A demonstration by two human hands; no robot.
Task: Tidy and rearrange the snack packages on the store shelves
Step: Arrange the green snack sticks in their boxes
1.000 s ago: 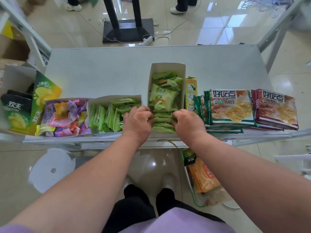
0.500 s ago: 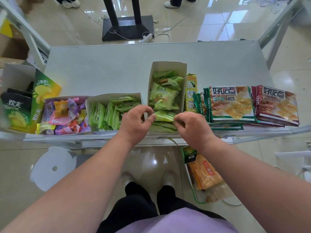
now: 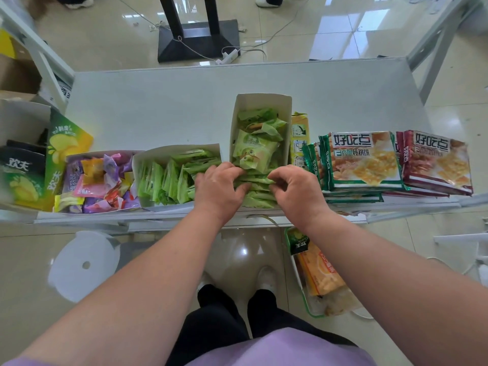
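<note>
Tall white carton [image 3: 239, 120], long axis 12-to-6 on the desk [image 3: 158, 101]: green snack packets [image 3: 260, 190] stacked at its 6 o'clock end. Left hand [image 3: 220, 187] and right hand [image 3: 297, 190] flank the stack, fingers curled, pinching packets. Low carton [image 3: 169, 151] at 9 o'clock: upright green sachets
</note>
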